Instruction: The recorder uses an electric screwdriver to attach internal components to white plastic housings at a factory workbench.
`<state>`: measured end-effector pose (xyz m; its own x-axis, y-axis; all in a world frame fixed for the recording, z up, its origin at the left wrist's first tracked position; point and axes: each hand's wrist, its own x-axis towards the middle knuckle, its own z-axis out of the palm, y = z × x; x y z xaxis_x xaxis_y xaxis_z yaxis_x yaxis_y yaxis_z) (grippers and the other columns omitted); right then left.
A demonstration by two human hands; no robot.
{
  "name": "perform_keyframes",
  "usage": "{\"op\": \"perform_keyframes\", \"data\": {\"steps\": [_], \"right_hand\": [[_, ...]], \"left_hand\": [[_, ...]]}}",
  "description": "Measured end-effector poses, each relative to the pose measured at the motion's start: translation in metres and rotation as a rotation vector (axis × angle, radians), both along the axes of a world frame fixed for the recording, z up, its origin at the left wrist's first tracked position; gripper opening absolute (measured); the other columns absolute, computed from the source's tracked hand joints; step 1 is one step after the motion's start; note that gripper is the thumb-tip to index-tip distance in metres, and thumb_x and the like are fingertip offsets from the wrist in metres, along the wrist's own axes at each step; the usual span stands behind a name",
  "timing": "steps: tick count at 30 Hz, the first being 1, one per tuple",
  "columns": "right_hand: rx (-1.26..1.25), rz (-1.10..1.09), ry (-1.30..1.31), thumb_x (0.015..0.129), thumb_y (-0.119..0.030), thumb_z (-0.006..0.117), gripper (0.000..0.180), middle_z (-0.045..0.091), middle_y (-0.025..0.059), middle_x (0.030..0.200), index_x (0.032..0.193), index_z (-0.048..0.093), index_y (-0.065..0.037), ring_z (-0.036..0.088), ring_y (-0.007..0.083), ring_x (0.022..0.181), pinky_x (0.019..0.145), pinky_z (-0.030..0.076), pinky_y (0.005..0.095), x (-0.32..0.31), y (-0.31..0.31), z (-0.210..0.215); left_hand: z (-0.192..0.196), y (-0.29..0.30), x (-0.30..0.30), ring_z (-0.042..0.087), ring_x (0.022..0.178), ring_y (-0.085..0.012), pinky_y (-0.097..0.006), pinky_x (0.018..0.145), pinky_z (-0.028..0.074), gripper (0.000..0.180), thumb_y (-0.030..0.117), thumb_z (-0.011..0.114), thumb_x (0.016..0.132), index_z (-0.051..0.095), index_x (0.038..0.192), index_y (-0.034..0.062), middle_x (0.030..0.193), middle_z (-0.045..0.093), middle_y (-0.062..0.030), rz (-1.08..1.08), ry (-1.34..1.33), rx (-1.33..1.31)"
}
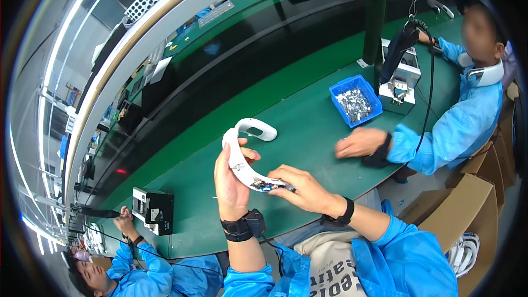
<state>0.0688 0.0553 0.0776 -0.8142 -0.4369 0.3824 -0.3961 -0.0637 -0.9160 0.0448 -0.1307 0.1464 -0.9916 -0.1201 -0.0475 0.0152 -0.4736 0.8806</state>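
A white curved plastic band (pixel 242 148), shaped like a neck-worn device, is held up above the green bench (pixel 297 115). My left hand (pixel 230 179) grips its middle from below, thumb on the inner side. My right hand (pixel 303 187) pinches the near end, where a small circuit board with dark parts shows inside the opened shell (pixel 264 185). The far end of the band, with an oval slot, points away from me. Both wrists wear black straps.
A blue bin of small metal parts (pixel 355 100) stands on the bench at the right. A co-worker's hand (pixel 358 143) rests next to it, near a fixture with a black hanging tool (pixel 400 71). Another co-worker works at a black-and-white box (pixel 153 210) at lower left. Cardboard boxes (pixel 467 209) stand at right.
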Motion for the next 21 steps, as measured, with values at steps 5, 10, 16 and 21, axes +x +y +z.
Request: {"op": "perform_keyframes", "data": {"steps": [5, 10, 16, 21], "right_hand": [[0.017, -0.032, -0.003, 0.099, -0.014, 0.073, 0.028, 0.065, 0.0155, 0.107, 0.122, 0.064, 0.000, 0.068, 0.0351, 0.094, 0.080, 0.054, 0.0428, 0.011, -0.008, 0.002], [0.014, -0.054, 0.032, 0.098, -0.014, 0.074, 0.026, 0.067, 0.0154, 0.106, 0.120, 0.066, -0.001, 0.068, 0.0352, 0.092, 0.079, 0.054, 0.0436, 0.015, -0.012, 0.002], [0.096, -0.085, 0.161, 0.094, -0.010, 0.078, 0.028, 0.070, 0.0146, 0.104, 0.117, 0.069, 0.000, 0.070, 0.0315, 0.089, 0.077, 0.055, 0.0395, 0.011, -0.010, 0.000], [0.068, -0.086, 0.096, 0.094, -0.008, 0.077, 0.029, 0.068, 0.0161, 0.106, 0.119, 0.066, 0.001, 0.068, 0.0322, 0.092, 0.081, 0.054, 0.0396, 0.009, -0.001, 0.000]], "left_hand": [[-0.014, -0.017, 0.006, 0.070, 0.100, -0.0271, -0.042, 0.103, 0.051, 0.039, 0.034, 0.050, 0.112, 0.062, 0.123, -0.0012, 0.103, 0.078, -0.0185, 0.032, 0.033, 0.102], [-0.016, -0.018, 0.012, 0.069, 0.099, -0.0279, -0.041, 0.099, 0.053, 0.036, 0.033, 0.052, 0.112, 0.064, 0.118, -0.0010, 0.101, 0.076, -0.0160, 0.092, 0.024, 0.185], [-0.014, -0.014, 0.017, 0.071, 0.102, -0.0305, -0.041, 0.101, 0.053, 0.037, 0.036, 0.052, 0.111, 0.063, 0.116, 0.0007, 0.101, 0.078, -0.0174, 0.101, 0.010, 0.165], [-0.015, -0.036, 0.014, 0.073, 0.103, -0.0323, -0.041, 0.098, 0.051, 0.034, 0.033, 0.051, 0.112, 0.064, 0.112, 0.0017, 0.099, 0.079, -0.0176, 0.092, 0.147, 0.334]]}}
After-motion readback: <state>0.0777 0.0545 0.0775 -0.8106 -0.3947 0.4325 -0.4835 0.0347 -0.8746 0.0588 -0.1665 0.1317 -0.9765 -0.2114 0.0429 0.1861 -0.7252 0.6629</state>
